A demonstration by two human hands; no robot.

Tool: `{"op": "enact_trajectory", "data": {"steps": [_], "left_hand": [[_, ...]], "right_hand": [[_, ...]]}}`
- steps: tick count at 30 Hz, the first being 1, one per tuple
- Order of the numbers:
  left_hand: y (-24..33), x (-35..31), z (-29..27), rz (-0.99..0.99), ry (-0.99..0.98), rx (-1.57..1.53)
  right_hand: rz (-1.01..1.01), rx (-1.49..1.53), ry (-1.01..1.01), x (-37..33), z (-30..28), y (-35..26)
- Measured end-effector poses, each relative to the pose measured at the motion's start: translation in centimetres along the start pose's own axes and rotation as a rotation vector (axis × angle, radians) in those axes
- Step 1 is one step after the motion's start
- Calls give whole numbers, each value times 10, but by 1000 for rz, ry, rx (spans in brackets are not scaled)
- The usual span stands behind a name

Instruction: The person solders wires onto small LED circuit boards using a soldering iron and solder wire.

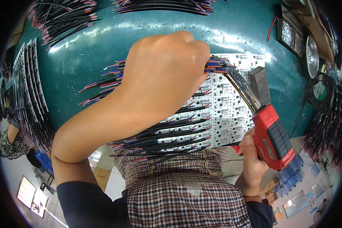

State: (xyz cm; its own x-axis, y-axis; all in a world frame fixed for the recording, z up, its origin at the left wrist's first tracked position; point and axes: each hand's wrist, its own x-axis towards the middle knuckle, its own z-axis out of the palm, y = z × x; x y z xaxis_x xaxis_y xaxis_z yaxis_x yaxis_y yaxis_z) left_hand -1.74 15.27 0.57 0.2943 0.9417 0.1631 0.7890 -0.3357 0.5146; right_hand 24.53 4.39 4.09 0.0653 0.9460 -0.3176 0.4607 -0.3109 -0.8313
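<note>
My left hand [165, 72] is closed round a bundle of black cables [217, 64], whose blue, orange and black wire ends stick out to the right of the fist. My right hand [251, 161] grips a red soldering gun [269, 133] by its handle. Its metal tip points up and left, close to the wire ends; whether they touch I cannot tell. Beneath both lies a white circuit board panel [228, 102] with rows of small parts. Several black cables [174, 123] run leftward from the panel's middle. A grey metal block [259, 83] stands at its right edge.
Cable bundles lie at the far left [64, 17] and far middle [163, 5] of the green table [83, 41]. Cabled panels [30, 83] stand at left. On the right are a dark tray [290, 32], a round metal dish [312, 56], a small fan [320, 91] and a hanging cable mass [326, 133].
</note>
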Motion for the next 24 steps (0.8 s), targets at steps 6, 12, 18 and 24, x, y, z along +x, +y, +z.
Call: {"op": "enact_trajectory", "data": {"steps": [6,12,18,24], "left_hand": [[1,0,3,-1,2,-10],[1,-1,1,-12,2,4],[-5,5,0,-3,-10,-20],[-6,9,-6,9,-52,-49]], "right_hand": [[-242,-84,47,5,4,3],[-198,-62,-25,1,-2,6],[-136,-58,32,-5,3,5],[-163,-32,-27,-1,3,5]]}}
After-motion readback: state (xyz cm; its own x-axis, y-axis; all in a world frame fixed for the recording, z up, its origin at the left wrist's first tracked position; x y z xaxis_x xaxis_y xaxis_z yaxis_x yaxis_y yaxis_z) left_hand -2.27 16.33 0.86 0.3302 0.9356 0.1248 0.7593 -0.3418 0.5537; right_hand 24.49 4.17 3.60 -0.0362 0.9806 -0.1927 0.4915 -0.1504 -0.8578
